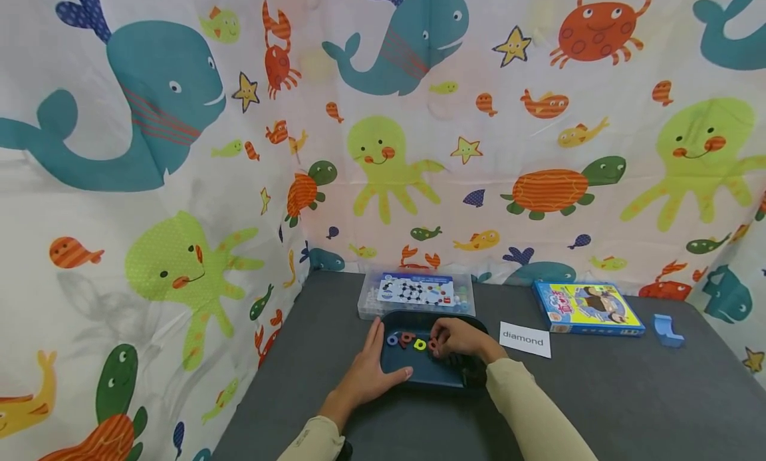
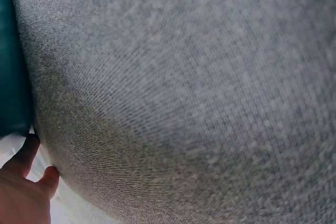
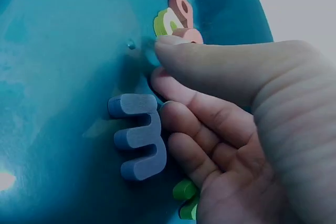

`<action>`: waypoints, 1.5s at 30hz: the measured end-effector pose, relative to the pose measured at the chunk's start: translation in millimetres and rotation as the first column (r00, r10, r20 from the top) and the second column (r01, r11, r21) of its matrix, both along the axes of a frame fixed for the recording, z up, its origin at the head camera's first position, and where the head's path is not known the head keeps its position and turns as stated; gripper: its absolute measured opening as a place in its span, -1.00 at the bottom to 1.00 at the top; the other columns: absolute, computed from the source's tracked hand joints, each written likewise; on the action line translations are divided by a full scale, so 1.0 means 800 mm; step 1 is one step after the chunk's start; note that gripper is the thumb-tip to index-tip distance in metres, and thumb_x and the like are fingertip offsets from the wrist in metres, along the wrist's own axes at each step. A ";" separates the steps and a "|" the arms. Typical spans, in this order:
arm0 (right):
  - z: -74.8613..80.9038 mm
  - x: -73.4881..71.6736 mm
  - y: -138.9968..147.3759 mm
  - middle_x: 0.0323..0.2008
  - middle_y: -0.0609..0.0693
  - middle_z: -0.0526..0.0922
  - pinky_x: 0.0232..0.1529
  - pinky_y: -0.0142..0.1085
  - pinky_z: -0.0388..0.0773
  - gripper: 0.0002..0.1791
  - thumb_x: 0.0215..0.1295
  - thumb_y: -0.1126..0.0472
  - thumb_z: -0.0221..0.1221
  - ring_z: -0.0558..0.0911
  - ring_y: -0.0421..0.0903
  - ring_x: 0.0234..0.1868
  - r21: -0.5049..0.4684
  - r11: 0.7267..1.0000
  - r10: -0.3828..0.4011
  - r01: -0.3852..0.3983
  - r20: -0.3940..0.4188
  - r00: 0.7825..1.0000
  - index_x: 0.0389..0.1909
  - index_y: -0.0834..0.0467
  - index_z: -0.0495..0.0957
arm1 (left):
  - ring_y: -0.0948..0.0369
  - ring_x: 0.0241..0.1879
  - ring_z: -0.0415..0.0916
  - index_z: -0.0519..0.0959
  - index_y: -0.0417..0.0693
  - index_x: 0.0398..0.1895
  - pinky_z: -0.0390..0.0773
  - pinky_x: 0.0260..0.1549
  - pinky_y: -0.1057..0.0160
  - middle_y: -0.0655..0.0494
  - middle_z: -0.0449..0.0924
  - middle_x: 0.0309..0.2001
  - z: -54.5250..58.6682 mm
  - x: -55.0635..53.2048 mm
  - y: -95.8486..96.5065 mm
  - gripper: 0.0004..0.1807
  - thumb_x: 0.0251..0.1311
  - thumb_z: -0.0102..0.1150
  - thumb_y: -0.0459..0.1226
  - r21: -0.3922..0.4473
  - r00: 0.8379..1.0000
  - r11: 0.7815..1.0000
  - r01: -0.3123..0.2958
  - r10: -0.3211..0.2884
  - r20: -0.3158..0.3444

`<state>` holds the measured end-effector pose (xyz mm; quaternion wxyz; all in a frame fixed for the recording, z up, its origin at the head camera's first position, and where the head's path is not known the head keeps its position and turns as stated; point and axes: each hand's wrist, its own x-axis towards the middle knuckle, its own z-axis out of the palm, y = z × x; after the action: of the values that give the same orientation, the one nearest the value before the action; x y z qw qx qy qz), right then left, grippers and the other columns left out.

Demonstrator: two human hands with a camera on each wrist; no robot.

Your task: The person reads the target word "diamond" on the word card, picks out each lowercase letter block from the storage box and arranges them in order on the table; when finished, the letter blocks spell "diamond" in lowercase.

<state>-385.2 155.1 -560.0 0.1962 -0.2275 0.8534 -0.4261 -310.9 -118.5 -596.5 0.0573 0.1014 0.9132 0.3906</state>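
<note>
A dark blue tray [image 1: 426, 376] lies in front of the person with small letter blocks inside. My left hand [image 1: 366, 376], fingers straight, rests against the tray's left side, its thumb at the front rim. My right hand [image 1: 459, 338] reaches into the tray and pinches a reddish letter block [image 3: 192, 34]; the index finger is hidden behind the thumb. Beside it in the row are a yellow-green letter block [image 1: 420, 344], another reddish letter block [image 1: 406, 339] and a blue one [image 1: 391, 340]. Close by the curled fingers lie a blue m-shaped block [image 3: 139, 136] and a green block [image 3: 185, 190].
A clear plastic box [image 1: 368, 308] with a printed label stands behind the tray. Right of the tray are a white card [image 1: 525, 339] reading "diamond", a blue and yellow box [image 1: 589, 308] and a light blue piece [image 1: 667, 332]. A patterned curtain [image 1: 413, 241] hangs behind the table.
</note>
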 end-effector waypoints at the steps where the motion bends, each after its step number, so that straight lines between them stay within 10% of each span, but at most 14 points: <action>1: -0.001 0.000 0.002 -0.29 0.03 0.64 -0.25 -0.21 0.59 -0.70 0.27 0.38 0.43 0.58 -0.06 -0.33 -0.019 1.000 -0.003 0.003 0.003 1.000 -0.02 0.29 0.60 | -0.24 0.55 0.21 -0.17 0.05 0.80 0.31 0.35 -0.44 0.25 -0.38 0.76 -0.001 0.001 0.001 0.29 0.25 0.33 0.36 0.001 1.000 1.000 0.001 -0.001 0.003; 21: 0.022 0.013 0.029 -0.24 0.20 0.71 -0.05 0.15 0.60 -0.70 0.43 0.37 0.36 0.65 0.27 -0.19 -0.282 0.956 -0.060 0.077 0.071 0.996 0.06 0.40 0.53 | -0.25 0.58 0.14 -0.17 -0.03 0.79 0.25 0.38 -0.46 0.16 -0.37 0.77 0.000 0.005 0.001 0.31 0.25 0.38 0.30 0.055 1.000 0.998 0.005 -0.005 0.003; 45: 0.027 0.067 0.111 -0.02 0.26 0.71 0.03 -0.29 0.63 -0.51 0.46 0.19 0.39 0.65 0.06 -0.08 -0.375 0.879 -0.296 0.294 0.053 0.954 0.26 0.34 0.53 | -0.29 0.57 0.13 -0.21 0.04 0.80 0.21 0.36 -0.52 0.16 -0.39 0.77 0.001 0.002 -0.002 0.32 0.23 0.38 0.32 0.042 1.000 0.999 0.007 -0.007 0.009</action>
<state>-331.5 244.2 -538.3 0.0791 -0.1298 0.7800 -0.6070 -308.9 -120.3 -595.8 0.0607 0.1039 0.9042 0.4098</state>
